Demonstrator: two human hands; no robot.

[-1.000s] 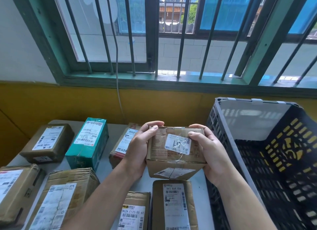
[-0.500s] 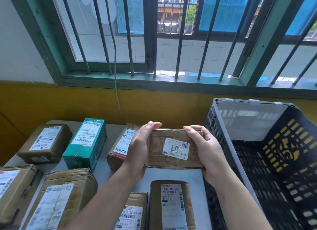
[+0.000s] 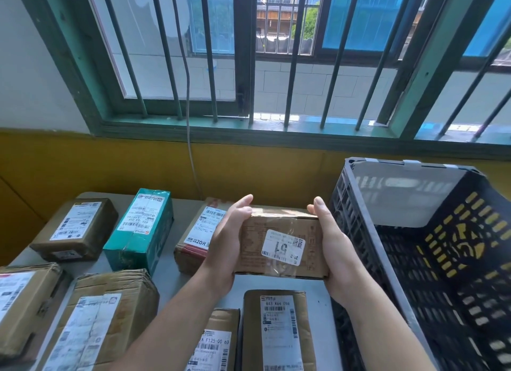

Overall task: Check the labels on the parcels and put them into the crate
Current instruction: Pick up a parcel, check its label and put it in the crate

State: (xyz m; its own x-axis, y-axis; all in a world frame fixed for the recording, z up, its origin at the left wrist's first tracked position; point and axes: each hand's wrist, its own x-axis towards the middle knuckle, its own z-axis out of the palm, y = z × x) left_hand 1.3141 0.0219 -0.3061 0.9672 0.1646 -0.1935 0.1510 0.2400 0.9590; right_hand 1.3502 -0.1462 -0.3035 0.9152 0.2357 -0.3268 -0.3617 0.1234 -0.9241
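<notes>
Barred green-framed window (image 3: 249, 66) above a grey table (image 3: 279, 283) of parcels, one small box held up in both hands.

Both hands press flat against the ends of a small brown cardboard parcel (image 3: 282, 249): the left hand (image 3: 229, 243) on its left end, the right hand (image 3: 330, 246) on its right end, fingers extended rather than curled, so the box is clamped between the palms above the table. Its white label (image 3: 282, 247), printed with a large "51", faces the camera upside down. Just right of the held parcel stands the black perforated plastic crate (image 3: 431, 260), touching distance from the right hand. Left of the held parcel lie a teal rectangular box (image 3: 141, 232) and a dark brown labelled box (image 3: 76, 229); directly below it, nearer the camera, rests a brown parcel marked "843 X64 050" (image 3: 278, 332).
</notes>
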